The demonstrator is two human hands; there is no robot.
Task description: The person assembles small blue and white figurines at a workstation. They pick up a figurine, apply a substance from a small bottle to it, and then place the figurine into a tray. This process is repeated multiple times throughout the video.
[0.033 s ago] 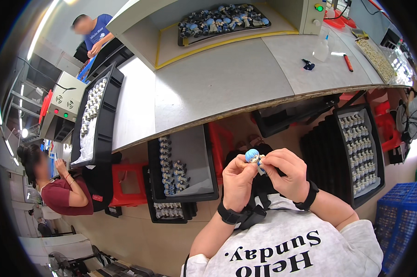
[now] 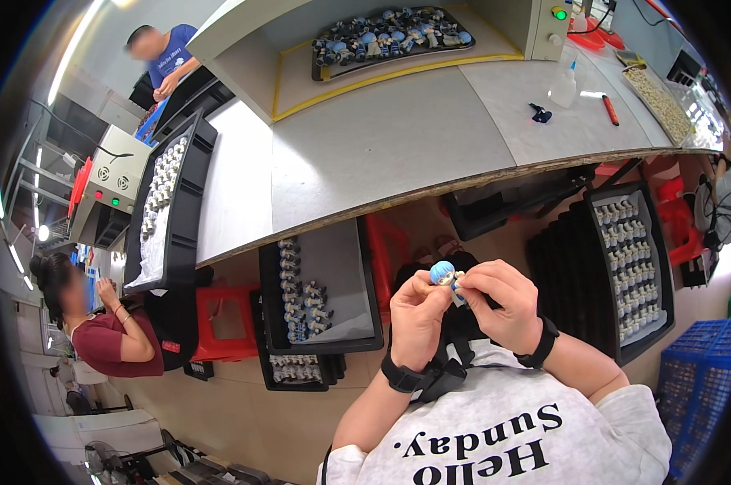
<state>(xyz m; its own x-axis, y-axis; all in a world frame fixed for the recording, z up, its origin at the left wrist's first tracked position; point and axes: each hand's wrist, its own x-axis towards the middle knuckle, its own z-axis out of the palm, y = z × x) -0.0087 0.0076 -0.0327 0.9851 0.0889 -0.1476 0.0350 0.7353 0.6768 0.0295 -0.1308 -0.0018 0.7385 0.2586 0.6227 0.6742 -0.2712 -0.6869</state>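
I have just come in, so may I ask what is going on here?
A person holds a small blue-haired figurine with the left hand and the right hand, in front of the body. To the left, a black tray carries more figurines, below the level of the workbench. On the bench, a dark tray full of similar figurines sits inside an open-fronted box.

One left hand (image 2: 416,315), one right hand (image 2: 507,305), one figure (image 2: 442,272)
Lower centre: two wristbands (image 2: 406,377). Upper centre: one tray (image 2: 323,73), its heap (image 2: 394,36) too crowded to count. Upper right: one red pen (image 2: 610,110). Left side: two co-workers (image 2: 115,347).
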